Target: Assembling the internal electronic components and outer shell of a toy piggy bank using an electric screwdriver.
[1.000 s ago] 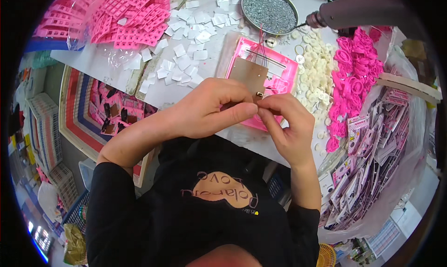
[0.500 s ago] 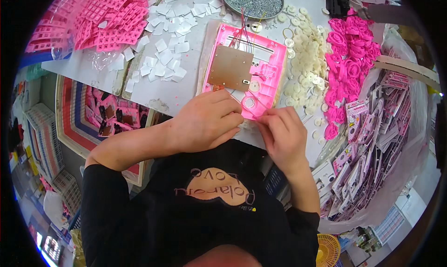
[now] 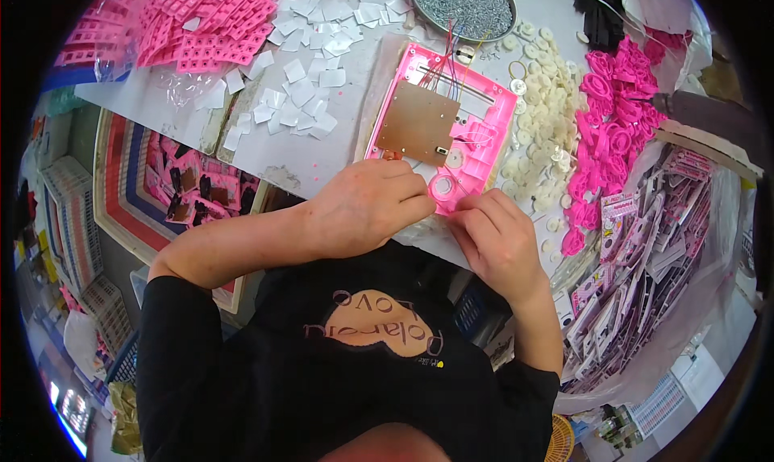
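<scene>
A pink plastic casing (image 3: pixel 485 168) lies open side up on the table, with a brown circuit board (image 3: pixel 419 122) in it and thin red and dark wires (image 3: pixel 448 65) leading out past its far edge. My left hand (image 3: pixel 375 204) is closed over the casing's near left edge, its fingers curled under and their tips hidden. At the near right corner my right hand (image 3: pixel 501 235) pinches thumb and fingers together, touching the casing. What the pinch holds is too small to make out. A white ring (image 3: pixel 443 187) sits in the casing between both hands.
A round tray of small screws (image 3: pixel 463 6) stands beyond the casing. White paper squares (image 3: pixel 302 91) and pink keypad sheets (image 3: pixel 214 22) lie left. Rightward are cream discs (image 3: pixel 538 115), pink plastic parts (image 3: pixel 617 123), a dark tool (image 3: pixel 693 111) and a bag of printed cards (image 3: pixel 645 260).
The table and casing have shifted slightly right and down in the picture. Both hands remain at the casing's near edge. A thin line between them inside the casing no longer shows clearly.
</scene>
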Action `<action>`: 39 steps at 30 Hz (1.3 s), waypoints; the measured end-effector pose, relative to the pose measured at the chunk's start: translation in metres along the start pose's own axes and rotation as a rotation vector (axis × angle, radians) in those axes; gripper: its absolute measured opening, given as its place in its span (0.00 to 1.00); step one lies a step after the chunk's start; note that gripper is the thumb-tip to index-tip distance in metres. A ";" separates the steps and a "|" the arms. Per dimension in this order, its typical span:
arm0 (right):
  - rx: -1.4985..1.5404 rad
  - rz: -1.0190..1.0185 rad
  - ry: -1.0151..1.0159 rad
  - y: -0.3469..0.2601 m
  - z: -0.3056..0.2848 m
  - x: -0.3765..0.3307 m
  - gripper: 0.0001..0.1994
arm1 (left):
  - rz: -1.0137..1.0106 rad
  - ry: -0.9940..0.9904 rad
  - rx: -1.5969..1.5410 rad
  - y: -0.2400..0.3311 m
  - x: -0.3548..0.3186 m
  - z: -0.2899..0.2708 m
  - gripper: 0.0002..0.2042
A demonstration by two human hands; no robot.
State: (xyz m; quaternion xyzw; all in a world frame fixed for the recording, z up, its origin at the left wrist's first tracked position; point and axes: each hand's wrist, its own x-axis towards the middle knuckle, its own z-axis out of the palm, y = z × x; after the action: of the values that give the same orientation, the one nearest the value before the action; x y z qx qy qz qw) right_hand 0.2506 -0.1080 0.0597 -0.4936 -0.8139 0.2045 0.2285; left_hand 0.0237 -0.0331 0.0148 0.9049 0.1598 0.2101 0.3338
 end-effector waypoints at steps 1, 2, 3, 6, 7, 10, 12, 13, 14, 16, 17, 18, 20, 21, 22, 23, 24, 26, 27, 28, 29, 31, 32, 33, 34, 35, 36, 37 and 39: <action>0.027 -0.013 0.021 0.002 0.003 -0.001 0.11 | -0.001 -0.004 0.004 0.000 -0.001 0.000 0.14; 0.054 -0.025 0.042 0.005 0.006 -0.002 0.11 | -0.003 -0.008 0.007 0.000 -0.001 0.001 0.14; 0.080 -0.036 0.065 0.007 0.009 -0.003 0.12 | -0.003 -0.016 0.010 -0.001 -0.001 0.000 0.14; 0.079 -0.005 0.084 0.019 0.019 -0.016 0.12 | 0.018 -0.040 0.033 0.000 0.000 -0.003 0.15; 0.043 0.008 0.147 0.019 0.022 -0.018 0.12 | 0.037 -0.045 0.052 0.000 0.000 -0.003 0.15; 0.020 0.090 0.286 0.018 0.032 -0.029 0.12 | 0.117 -0.084 0.118 -0.001 0.002 -0.005 0.17; 0.030 0.125 0.300 0.019 0.037 -0.034 0.13 | 0.168 -0.097 0.151 -0.004 0.003 -0.004 0.19; 0.035 0.141 0.309 0.018 0.038 -0.035 0.13 | 0.189 -0.093 0.161 -0.006 0.003 -0.002 0.20; 0.023 0.159 0.307 0.016 0.038 -0.037 0.14 | 0.209 -0.090 0.172 -0.007 0.002 0.000 0.21; 0.004 0.185 0.300 0.009 0.037 -0.040 0.15 | 0.230 -0.120 0.242 -0.007 0.003 0.000 0.22; -0.052 0.197 0.292 0.004 0.038 -0.042 0.15 | 0.239 -0.134 0.278 -0.005 0.004 0.000 0.22; -0.112 0.212 0.285 -0.003 0.040 -0.045 0.16 | 0.220 -0.160 0.281 -0.003 0.005 0.000 0.22; -0.221 0.213 0.260 -0.007 0.043 -0.050 0.17 | 0.182 -0.209 0.290 0.004 0.007 -0.002 0.23; -0.151 0.225 0.163 -0.007 0.034 -0.046 0.16 | 0.176 -0.211 0.298 0.007 0.008 -0.003 0.23; -0.078 0.230 0.066 -0.005 0.016 -0.036 0.16 | 0.167 -0.212 0.312 0.008 0.008 -0.005 0.22; -0.006 0.234 -0.031 -0.003 -0.003 -0.024 0.15 | 0.156 -0.213 0.326 0.009 0.009 -0.006 0.22; 0.077 0.253 -0.033 0.003 -0.019 -0.006 0.14 | 0.147 -0.225 0.313 0.012 0.008 -0.006 0.22; 0.218 0.459 0.163 0.017 -0.021 0.032 0.11 | 0.134 -0.243 0.294 0.009 0.007 -0.003 0.22; 0.161 0.514 0.148 0.021 -0.020 0.056 0.10 | 0.137 -0.229 0.288 0.007 0.006 -0.004 0.22; 0.101 0.572 0.134 0.024 -0.017 0.075 0.10 | 0.143 -0.216 0.278 0.006 0.005 -0.004 0.22; -0.002 0.574 0.120 0.026 -0.012 0.088 0.10 | 0.149 -0.201 0.270 0.005 0.005 -0.004 0.22; -0.199 0.566 0.088 0.030 -0.003 0.110 0.13 | 0.129 -0.164 0.194 0.005 0.005 -0.003 0.21; -0.232 0.565 0.096 0.037 0.002 0.112 0.16 | 0.120 -0.145 0.154 0.004 0.006 -0.003 0.20; -0.266 0.573 0.098 0.040 0.007 0.112 0.15 | 0.076 -0.170 0.073 0.002 0.007 -0.006 0.19; -0.301 0.582 0.101 0.041 0.011 0.112 0.15 | 0.034 -0.195 -0.009 0.000 0.009 -0.011 0.17; -0.336 0.593 0.104 0.042 0.012 0.113 0.14 | -0.008 -0.219 -0.093 -0.003 0.013 -0.017 0.16; -0.325 0.614 0.115 0.041 0.013 0.114 0.13 | -0.122 -0.123 -0.134 -0.006 0.020 -0.027 0.15; -0.286 0.600 0.142 0.042 0.014 0.113 0.12 | -0.230 -0.027 -0.175 -0.010 0.033 -0.041 0.14; -0.210 0.570 0.194 0.045 0.017 0.108 0.10 | -0.290 0.252 -0.005 -0.038 0.061 -0.048 0.13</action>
State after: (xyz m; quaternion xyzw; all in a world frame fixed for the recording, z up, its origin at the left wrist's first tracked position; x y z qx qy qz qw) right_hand 0.2290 0.0065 0.0392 -0.7399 -0.6338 0.1272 0.1862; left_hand 0.0470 0.0460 0.0391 0.8381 0.3285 0.2717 0.3403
